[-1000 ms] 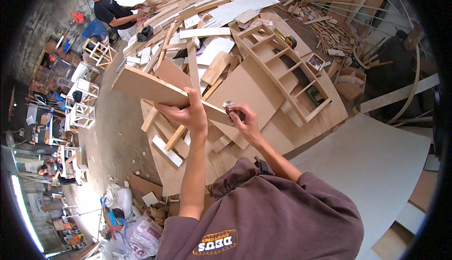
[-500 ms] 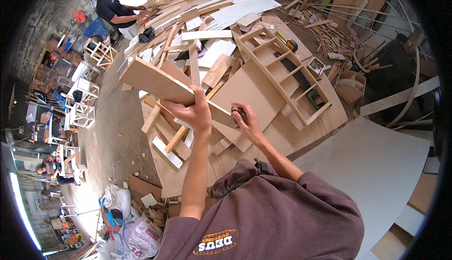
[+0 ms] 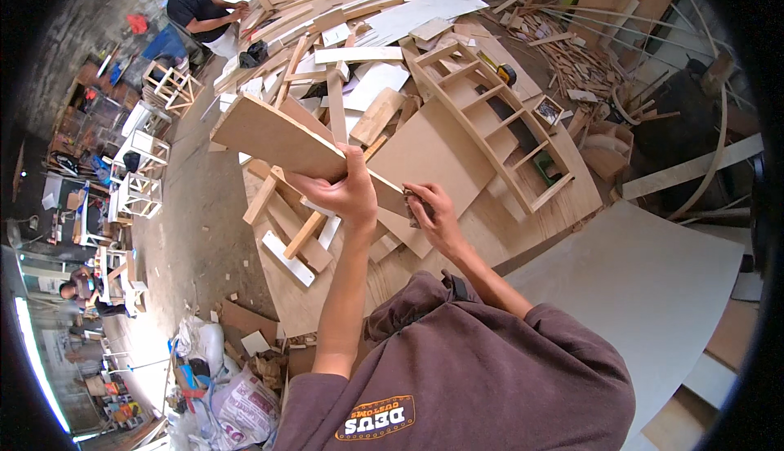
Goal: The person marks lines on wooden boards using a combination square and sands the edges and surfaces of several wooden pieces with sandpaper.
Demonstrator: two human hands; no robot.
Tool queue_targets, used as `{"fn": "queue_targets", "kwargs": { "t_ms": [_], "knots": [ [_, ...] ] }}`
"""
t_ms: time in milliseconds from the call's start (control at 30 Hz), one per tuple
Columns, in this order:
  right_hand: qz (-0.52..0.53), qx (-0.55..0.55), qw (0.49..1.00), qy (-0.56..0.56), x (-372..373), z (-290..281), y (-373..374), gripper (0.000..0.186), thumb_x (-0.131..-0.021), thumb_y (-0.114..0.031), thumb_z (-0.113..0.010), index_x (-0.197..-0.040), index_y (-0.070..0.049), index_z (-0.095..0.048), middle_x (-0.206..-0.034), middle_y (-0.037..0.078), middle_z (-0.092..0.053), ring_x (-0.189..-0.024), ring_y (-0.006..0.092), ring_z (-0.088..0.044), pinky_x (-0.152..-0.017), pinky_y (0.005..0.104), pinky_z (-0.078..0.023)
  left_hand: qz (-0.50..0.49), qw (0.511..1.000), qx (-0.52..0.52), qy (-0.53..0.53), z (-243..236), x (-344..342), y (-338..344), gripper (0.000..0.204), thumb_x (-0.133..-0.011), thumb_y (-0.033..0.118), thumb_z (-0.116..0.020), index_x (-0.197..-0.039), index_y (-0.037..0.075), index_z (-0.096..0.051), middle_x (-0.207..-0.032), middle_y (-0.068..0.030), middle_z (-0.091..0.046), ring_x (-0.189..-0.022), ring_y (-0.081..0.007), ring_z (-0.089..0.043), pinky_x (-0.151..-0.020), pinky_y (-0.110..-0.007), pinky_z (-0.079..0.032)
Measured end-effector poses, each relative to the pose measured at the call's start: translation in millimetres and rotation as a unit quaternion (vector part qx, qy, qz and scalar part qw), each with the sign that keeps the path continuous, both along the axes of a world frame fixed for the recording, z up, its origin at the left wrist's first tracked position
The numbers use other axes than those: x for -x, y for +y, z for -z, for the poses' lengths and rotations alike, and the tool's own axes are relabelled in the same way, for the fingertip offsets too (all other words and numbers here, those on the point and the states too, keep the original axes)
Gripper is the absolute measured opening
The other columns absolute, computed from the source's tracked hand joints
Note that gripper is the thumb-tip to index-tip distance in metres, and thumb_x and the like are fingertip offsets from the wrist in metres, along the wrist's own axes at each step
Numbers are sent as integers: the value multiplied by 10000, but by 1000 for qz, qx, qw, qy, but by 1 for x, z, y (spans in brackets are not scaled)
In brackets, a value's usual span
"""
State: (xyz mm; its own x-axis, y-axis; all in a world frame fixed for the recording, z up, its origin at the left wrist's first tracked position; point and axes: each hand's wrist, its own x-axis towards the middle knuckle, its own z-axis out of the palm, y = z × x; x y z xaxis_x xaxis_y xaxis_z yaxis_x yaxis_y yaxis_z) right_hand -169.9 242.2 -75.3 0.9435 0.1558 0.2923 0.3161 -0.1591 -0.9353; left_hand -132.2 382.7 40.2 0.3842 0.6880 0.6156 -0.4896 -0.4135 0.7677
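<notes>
Left hand [image 3: 347, 188]: gripping the board [image 3: 273, 134]
Board: from left hand toward ten o'clock
Right hand [image 3: 436, 216]: pinching a small dark piece [image 3: 411, 203], board's four o'clock end
Wooden frame [image 3: 478, 134]: right hand's one o'clock

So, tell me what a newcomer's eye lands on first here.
The long board stands out first, left of centre in the left hand, with the right hand holding a small dark thing by its right end. Right of centre, a ladder-like wooden frame lies on the table. Beyond, wood scraps lie jumbled across the upper middle.
</notes>
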Motion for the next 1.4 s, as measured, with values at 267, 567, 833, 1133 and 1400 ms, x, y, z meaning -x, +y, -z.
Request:
{"fn": "queue_targets", "kwargs": {
  "t_ms": [267, 567, 833, 1133, 1400],
  "knots": [
    [15, 8, 997, 79, -7, 42, -15, 215, -994, -98, -582, -1157, -12, -693, -968, 127, -620, -791, 190, -630, -718, 322, -512, 51, 998, 34, 4, -10, 12, -15, 616, -789, 29, -713, -1279, -52, -349, -1150, -150, -456, -965, -174, -528, -796, -301, -495],
    [58, -34, 995, 70, 7, 13, -5, 201, -1000, -129, -605, -1113, 3, -706, -876, 75, -594, -711, 121, -599, -600, 280, -486, 43, 999, 17, 11, -17, 15, -23, 588, -782, 41, -706, -1248, -59, -360, -1125, -130, -428, -925, -161, -493, -795, -294, -473],
    [76, -48, 992, 90, 13, -18, 3, 193, -988, -118, -623, -1083, 25, -712, -844, 67, -590, -612, 102, -582, -531, 278, -473, 43, 998, 39, 31, -15, 16, -18, 604, -796, 70, -702, -1272, -65, -356, -1127, -137, -448, -959, -170, -512, -812, -297, -478],
    [102, -111, 979, 137, 25, -17, 17, 206, -992, -149, -617, -1099, -4, -717, -825, 31, -599, -691, 84, -549, -596, 254, -454, 41, 998, 7, 39, -9, 17, -10, 620, -786, 48, -705, -1287, -60, -356, -1152, -145, -450, -1009, -189, -500, -857, -316, -462],
    [113, -128, 960, 223, 26, -4, 19, 229, -1012, -179, -597, -1099, -1, -711, -740, -40, -571, -633, 42, -492, -543, 229, -402, 45, 996, -35, 64, 3, 17, 3, 620, -784, 52, -704, -1294, -38, -362, -1142, -125, -458, -1000, -179, -495, -878, -309, -453]
  ]
}}
